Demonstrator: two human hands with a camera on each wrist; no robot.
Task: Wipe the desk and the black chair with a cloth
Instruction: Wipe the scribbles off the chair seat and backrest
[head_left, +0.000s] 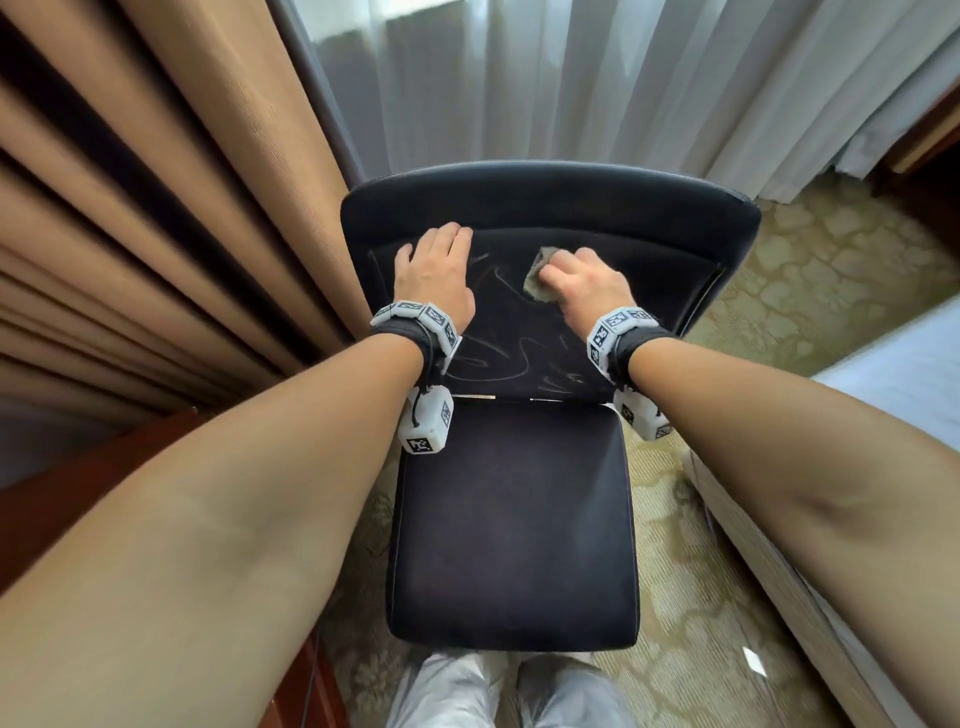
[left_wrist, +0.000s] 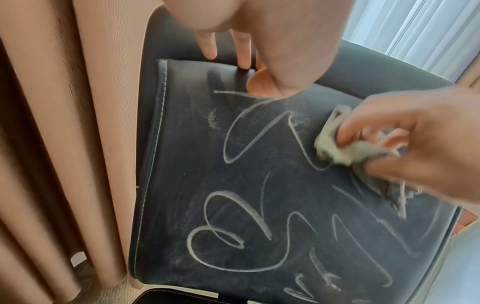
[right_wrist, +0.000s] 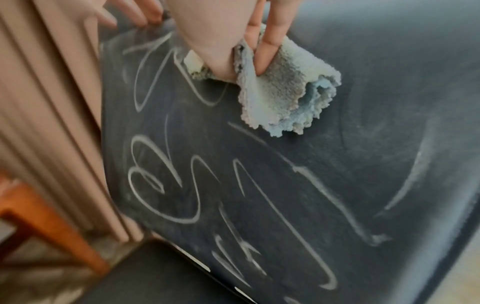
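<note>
A black chair (head_left: 514, 525) stands before me, its backrest (head_left: 649, 270) covered with white chalk scribbles (left_wrist: 249, 207). My right hand (head_left: 582, 283) grips a crumpled grey-green cloth (right_wrist: 288, 90) and presses it on the upper middle of the backrest (right_wrist: 389, 102). Its fingers (right_wrist: 270, 47) curl into the cloth (left_wrist: 345, 148). My left hand (head_left: 436, 270) lies flat on the upper left of the backrest (left_wrist: 187, 164), fingers (left_wrist: 241, 53) straight and reaching the top padding. The right part of the backrest shows smeared chalk.
Brown curtains (head_left: 156, 208) hang close on the left, white sheer curtains (head_left: 623, 78) behind the chair. A wooden desk edge (head_left: 67, 493) sits at lower left, a bed (head_left: 857, 493) on the right. Patterned carpet (head_left: 701, 597) lies below, with my feet (head_left: 509, 691) at the seat's front.
</note>
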